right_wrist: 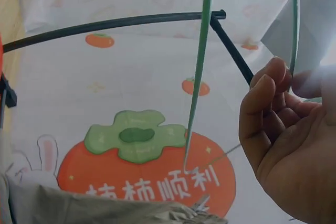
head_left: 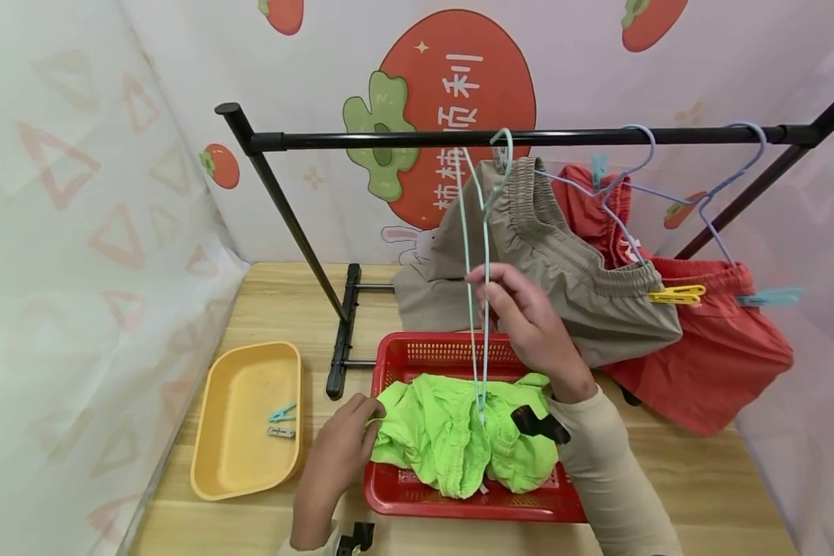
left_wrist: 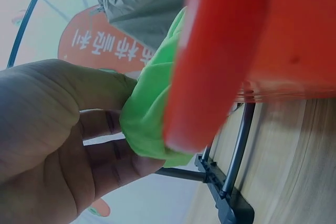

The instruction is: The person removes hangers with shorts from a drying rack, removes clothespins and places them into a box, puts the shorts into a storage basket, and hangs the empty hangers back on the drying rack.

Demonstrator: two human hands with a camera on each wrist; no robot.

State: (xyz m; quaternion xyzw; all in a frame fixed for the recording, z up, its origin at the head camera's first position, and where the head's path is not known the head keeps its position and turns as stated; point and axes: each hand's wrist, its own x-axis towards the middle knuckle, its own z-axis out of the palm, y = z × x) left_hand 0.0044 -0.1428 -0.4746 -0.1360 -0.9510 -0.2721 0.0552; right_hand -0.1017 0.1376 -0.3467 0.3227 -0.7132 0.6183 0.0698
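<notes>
Lime-green shorts (head_left: 452, 432) with a gathered waistband lie crumpled in a red plastic basket (head_left: 472, 510). At the basket's left rim, my left hand (head_left: 340, 440) pinches an edge of their fabric; the left wrist view shows the green cloth (left_wrist: 149, 108) between thumb and fingers. My right hand (head_left: 531, 324) holds a thin mint-green hanger (head_left: 467, 262) by one of its wires, above the basket. One end of the hanger reaches down over the shorts. Its hook overlaps the black rail in the head view; I cannot tell whether it rests there.
A black rack rail (head_left: 389, 140) spans the back. Grey shorts (head_left: 563, 255) and red shorts (head_left: 723, 347) hang at right on purple hangers (head_left: 709, 202), with yellow (head_left: 677, 294) and blue clips (head_left: 771, 297). A yellow tub (head_left: 236, 417) on the left holds small clips (head_left: 282, 415).
</notes>
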